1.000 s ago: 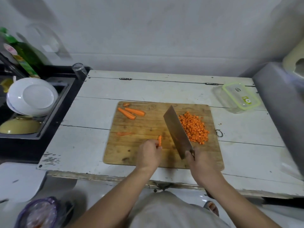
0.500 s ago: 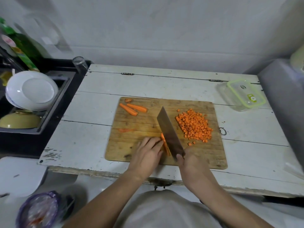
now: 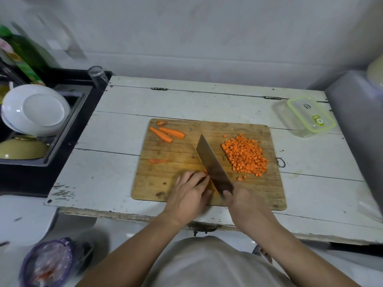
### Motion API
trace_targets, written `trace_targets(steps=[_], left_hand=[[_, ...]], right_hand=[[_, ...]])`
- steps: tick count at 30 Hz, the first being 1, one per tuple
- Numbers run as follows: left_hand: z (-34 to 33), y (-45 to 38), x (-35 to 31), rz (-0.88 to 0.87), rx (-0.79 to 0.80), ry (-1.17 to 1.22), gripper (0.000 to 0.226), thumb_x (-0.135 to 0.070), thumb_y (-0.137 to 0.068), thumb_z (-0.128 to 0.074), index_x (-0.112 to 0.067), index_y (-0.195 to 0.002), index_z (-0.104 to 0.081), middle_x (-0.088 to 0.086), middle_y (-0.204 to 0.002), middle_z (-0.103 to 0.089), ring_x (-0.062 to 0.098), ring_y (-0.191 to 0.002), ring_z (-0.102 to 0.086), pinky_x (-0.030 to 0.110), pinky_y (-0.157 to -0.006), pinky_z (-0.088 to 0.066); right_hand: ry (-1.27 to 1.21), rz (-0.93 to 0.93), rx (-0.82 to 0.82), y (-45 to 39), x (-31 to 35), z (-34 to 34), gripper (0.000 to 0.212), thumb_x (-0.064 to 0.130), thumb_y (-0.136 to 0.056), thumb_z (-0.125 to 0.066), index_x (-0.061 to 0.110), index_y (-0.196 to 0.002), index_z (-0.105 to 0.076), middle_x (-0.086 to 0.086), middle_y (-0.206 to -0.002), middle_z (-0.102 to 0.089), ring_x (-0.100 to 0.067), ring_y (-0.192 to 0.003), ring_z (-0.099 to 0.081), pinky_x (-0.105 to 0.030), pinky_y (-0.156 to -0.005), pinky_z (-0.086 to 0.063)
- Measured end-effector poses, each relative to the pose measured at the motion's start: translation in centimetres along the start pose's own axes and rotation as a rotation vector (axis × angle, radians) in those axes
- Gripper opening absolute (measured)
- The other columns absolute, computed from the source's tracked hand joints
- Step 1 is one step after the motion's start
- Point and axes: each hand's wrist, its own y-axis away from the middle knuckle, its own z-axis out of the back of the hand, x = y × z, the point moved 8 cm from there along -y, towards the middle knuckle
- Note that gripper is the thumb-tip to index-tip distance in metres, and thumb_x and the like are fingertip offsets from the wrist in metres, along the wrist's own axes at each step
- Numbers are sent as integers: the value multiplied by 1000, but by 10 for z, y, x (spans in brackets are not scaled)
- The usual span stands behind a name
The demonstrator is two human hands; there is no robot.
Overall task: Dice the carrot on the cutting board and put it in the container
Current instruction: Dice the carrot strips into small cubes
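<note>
Flanking the cutting board (image 3: 165, 183) — right grip (image 3: 240, 200) clutching cleaver (image 3: 213, 164), left grip (image 3: 189, 192) curled on carrot piece (image 3: 207, 176) — dice pile (image 3: 245, 155), container (image 3: 308, 117)

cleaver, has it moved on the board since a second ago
Yes. The cleaver has shifted left, away from the diced carrot pile, leaving more bare cutting board between them. Its blade now lies against the left hand; the right hand grips the handle.

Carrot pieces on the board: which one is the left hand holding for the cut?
The carrot strip beside the cleaver blade, under the left hand. The two long carrot sticks lie untouched at the board's far left.
</note>
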Motion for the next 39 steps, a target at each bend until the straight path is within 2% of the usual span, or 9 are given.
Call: trace_targets(steps=[7,11,16,21,25,29,33,36,39], left_hand=[[-1,0,1,-62,72,-55,50,-42,-103,-42,-14,-141,-58,-4,-146,-51,20,-133,-44,40,-99,-43],[-1,1,0,-73,61,-69,47,-40,-103,-42,-15,-139,-61,-4,-143,-55,18,-133,-44,39,-100,-42],[0,0,0,-86,50,-77,46,-39,-103,-43,-14,-136,-63,-3,-141,-56,18,-132,-47,38,-100,-40],[2,-1,-1,-83,10,-52,43,-38,-103,-44,-14,-130,-67,-3,-137,-60,18,-128,-50,39,-98,-44],[-2,-2,0,-63,10,-32,39,-36,-102,-49,-15,-128,-68,-3,-137,-60,18,-127,-51,38,-96,-43],[-1,-3,-1,-96,7,-43,34,-34,-99,-54,-16,-124,-68,-2,-135,-60,19,-124,-53,39,-94,-43],[0,-4,-5,-66,17,-99,35,-35,-100,-51,-17,-124,-67,-1,-136,-61,19,-125,-52,41,-93,-42],[0,-3,-7,-51,38,-115,35,-31,-96,-55,-18,-126,-66,-2,-139,-59,18,-126,-50,38,-94,-39],[1,-5,-7,-38,78,-103,37,-35,-100,-44,-19,-125,-67,-4,-139,-58,17,-125,-50,39,-94,-42]], right_hand=[[14,45,-95,7,-4,-2,20,37,-106,-40,19,-103,-49,2,-75,-53,-26,-73,-53,-37,-61,-38],[22,33,-75,11,-4,-6,17,37,-106,-39,22,-98,-43,7,-70,-43,-23,-70,-44,-36,-60,-33],[23,29,-58,12,-4,-8,19,36,-107,-39,20,-98,-44,6,-70,-45,-13,-59,-42,-32,-49,-27],[51,2,-68,12,-6,-11,14,25,-106,-43,15,-99,-50,0,-77,-56,-22,-69,-57,-29,-53,-39],[164,9,-58,-5,8,-17,12,13,-106,-41,11,-109,-52,-8,-100,-64,-26,-86,-65,-28,-60,-40],[137,30,-110,-15,12,-23,4,18,-106,-44,16,-103,-44,-4,-87,-66,-23,-71,-60,-26,-49,-32],[160,69,-119,-7,-1,-29,9,20,-106,-42,14,-104,-49,-8,-96,-66,-26,-86,-66,-30,-63,-43],[50,47,-160,-14,-4,-23,11,27,-107,-41,18,-101,-43,-3,-85,-58,-25,-76,-57,-33,-63,-38],[-52,21,-129,-21,-19,-16,23,35,-106,-41,15,-103,-51,-1,-80,-58,-24,-71,-55,-35,-59,-36]])
